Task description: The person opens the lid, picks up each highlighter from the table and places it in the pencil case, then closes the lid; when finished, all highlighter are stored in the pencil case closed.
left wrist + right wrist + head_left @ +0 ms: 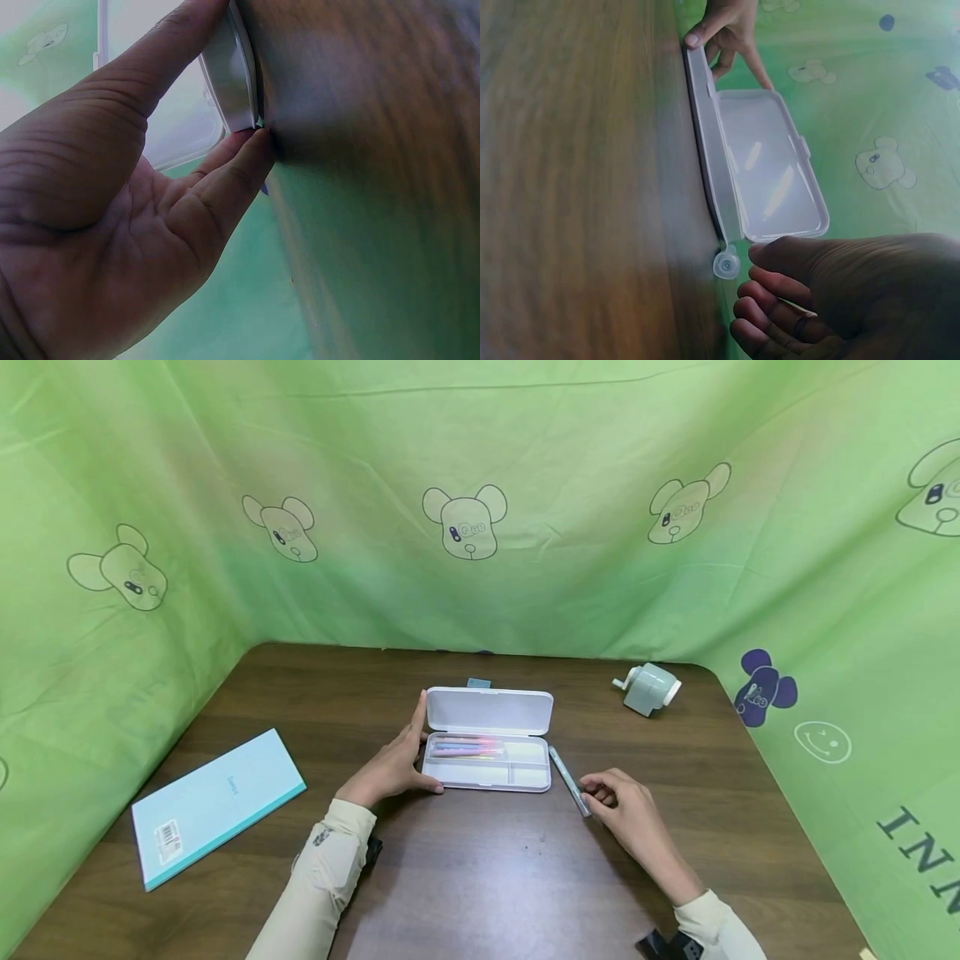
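Note:
An opened white pencil case [531, 777] lies at mid-table, lid [489, 710] raised at the back. Several pink and blue pens [465, 749] fill its rear left compartment. My left hand [395, 763] holds the case's left end, thumb at the front corner and a finger reaching up beside the lid. In the left wrist view the thumb [161, 56] crosses the case's front edge. Right of the case lies a slim pale blue-grey pen [567, 779]. Over its near end hovers my right hand [626, 810], fingers loosely bent; the right wrist view shows nothing between thumb and fingers.
A light blue notebook [217, 806] lies on the left of the brown table [465, 868]. At the back right stands a grey-green pencil sharpener [649, 688] with a white crank. Behind the lid a small blue item [478, 683] peeks out. Green cloth [465, 610] hangs around the table.

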`<state>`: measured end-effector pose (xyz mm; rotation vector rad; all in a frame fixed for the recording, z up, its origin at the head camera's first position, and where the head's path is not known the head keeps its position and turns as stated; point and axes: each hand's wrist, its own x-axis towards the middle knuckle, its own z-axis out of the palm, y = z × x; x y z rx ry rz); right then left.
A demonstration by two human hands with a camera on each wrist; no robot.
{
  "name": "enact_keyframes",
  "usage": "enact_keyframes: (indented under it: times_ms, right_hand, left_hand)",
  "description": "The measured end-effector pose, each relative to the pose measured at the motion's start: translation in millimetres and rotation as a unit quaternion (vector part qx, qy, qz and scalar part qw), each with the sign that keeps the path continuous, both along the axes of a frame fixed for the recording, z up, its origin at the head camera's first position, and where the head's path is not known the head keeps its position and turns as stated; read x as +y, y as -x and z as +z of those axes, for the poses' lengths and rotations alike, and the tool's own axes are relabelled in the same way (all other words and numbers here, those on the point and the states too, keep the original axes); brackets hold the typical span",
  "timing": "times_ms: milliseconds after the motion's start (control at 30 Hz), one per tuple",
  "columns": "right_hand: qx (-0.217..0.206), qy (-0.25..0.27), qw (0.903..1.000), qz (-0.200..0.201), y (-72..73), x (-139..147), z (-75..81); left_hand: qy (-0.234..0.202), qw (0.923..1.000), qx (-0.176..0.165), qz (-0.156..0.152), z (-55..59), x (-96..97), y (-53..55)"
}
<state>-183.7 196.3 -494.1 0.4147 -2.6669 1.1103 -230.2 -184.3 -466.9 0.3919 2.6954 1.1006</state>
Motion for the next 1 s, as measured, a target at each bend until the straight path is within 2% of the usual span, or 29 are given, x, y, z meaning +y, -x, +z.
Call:
enact_keyframes:
  times_ms: [267, 500, 1000]
  right_hand:
    - [-0.019, -0.011, 0.9997, 0.005, -2.6, -3, 0.4]
    - [-0.036, -0.022, 0.999, -0.013, -2.3, -3, 2.1]
    - [-0.002, -0.016, 0.9987, -0.048, 1.4, 11, 2.1]
  left_hand:
    - [0.0, 1.0, 0.003, -0.004, -0.2, 0.6, -0.2]
    - [0.0, 1.0, 0.002, -0.004, 0.0, 0.2, -0.5]
    - [0.002, 1.0, 0.003, -0.007, 0.6, -0.3, -1.5]
